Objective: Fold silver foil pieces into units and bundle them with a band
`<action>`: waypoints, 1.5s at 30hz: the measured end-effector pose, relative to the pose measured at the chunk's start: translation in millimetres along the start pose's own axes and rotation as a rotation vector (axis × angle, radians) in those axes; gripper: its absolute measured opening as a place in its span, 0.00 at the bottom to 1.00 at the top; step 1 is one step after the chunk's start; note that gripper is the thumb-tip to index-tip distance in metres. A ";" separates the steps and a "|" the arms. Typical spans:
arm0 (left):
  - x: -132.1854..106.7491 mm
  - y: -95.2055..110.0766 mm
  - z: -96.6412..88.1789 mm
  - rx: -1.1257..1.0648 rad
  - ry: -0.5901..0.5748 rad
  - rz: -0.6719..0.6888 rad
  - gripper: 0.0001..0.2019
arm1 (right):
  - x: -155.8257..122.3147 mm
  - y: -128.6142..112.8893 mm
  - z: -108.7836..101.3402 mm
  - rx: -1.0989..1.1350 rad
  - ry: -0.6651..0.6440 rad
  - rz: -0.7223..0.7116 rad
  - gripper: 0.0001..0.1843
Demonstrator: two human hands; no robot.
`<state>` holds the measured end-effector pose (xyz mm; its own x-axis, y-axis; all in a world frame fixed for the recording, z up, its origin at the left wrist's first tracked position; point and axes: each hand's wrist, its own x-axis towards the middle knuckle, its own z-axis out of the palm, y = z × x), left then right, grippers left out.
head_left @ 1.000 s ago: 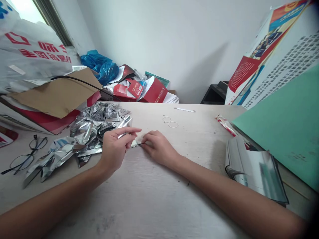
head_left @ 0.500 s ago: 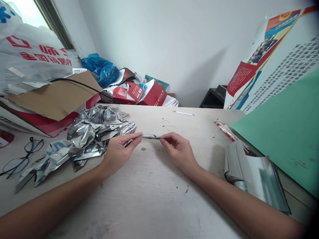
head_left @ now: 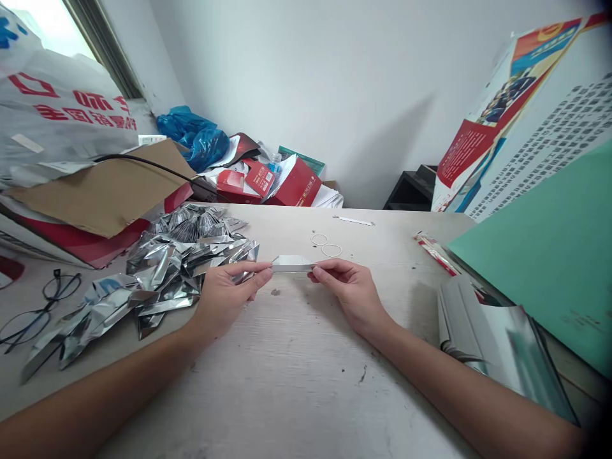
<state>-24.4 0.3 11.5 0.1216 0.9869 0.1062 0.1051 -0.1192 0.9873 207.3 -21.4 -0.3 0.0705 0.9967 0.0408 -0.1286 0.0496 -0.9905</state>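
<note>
A small piece of silver foil (head_left: 292, 264), with a narrow folded front band, is stretched between both hands over the table. My left hand (head_left: 234, 290) pinches its left end between thumb and fingers. At the other end, my right hand (head_left: 349, 287) grips the foil with thumb and fingertips. Just beyond the hands lie two thin pale rings (head_left: 331, 250), side by side and touching or overlapping. To the left of my left hand spreads a heap of silver foil pieces (head_left: 176, 261), some pleated and some folded into strips.
Glasses (head_left: 41, 306) lie at the left by a cardboard box (head_left: 109, 191). A thin white strip (head_left: 354, 221) rests towards the back edge. On the right are a stack of silvery sheets (head_left: 497, 338), a green board (head_left: 540, 255) and a red-and-white packet (head_left: 435, 253).
The foil piece has tilted, so more of its flat face and front band shows. Both hands are slightly lower in view and still hold its ends.
</note>
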 end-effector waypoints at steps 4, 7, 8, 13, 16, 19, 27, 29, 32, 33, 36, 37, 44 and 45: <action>1.6 -3.6 -1.5 -0.046 0.006 -0.024 0.16 | -0.2 -0.1 -0.5 -0.002 0.003 -0.010 0.18; 0.7 -4.3 -0.9 -0.079 -0.001 -0.045 0.16 | -0.6 -0.8 -0.1 -0.009 0.015 -0.006 0.18; 0.2 -3.9 -0.3 -0.092 -0.002 -0.054 0.16 | -0.8 -1.2 0.3 -0.010 0.020 -0.005 0.17; -1.3 0.2 3.7 -0.172 0.042 -0.144 0.17 | -1.9 -1.6 1.9 0.013 0.023 -0.005 0.18; -1.9 2.6 5.5 -0.204 0.067 -0.194 0.23 | -1.9 -1.0 2.2 0.082 0.028 -0.012 0.23; -5.2 4.6 7.4 -0.170 0.052 -0.226 0.27 | -2.6 -1.7 4.2 0.144 0.059 0.019 0.26; -22.3 9.3 17.6 -0.009 -0.113 -0.149 0.22 | -9.2 -6.4 16.3 0.372 -0.027 0.265 0.24; -26.5 10.1 19.7 0.037 -0.138 -0.091 0.22 | -10.8 -5.0 17.4 0.333 -0.005 0.243 0.24; -31.8 10.1 20.8 0.085 -0.189 -0.035 0.25 | -13.4 -2.3 17.6 0.249 0.014 0.197 0.24; -32.9 9.8 20.6 0.094 -0.209 -0.025 0.26 | -14.3 -1.8 17.5 0.223 0.012 0.180 0.24; -33.6 8.4 19.8 0.069 -0.269 -0.013 0.29 | -17.5 -3.1 18.0 0.147 0.020 0.127 0.22; -33.1 8.0 19.5 0.044 -0.288 -0.013 0.29 | -18.7 -4.2 18.5 0.123 0.027 0.108 0.22; -29.3 7.1 16.5 -0.110 -0.386 -0.078 0.24 | -20.7 -5.7 18.9 0.111 0.009 0.068 0.20; -28.4 6.8 15.9 -0.133 -0.367 -0.090 0.24 | -19.8 -4.4 18.2 0.141 0.006 0.075 0.20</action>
<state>-11.4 -30.3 13.3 0.4650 0.8853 -0.0066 0.0054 0.0046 1.0000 188.4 -40.2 5.7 0.0619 0.9975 -0.0334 -0.2713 -0.0154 -0.9624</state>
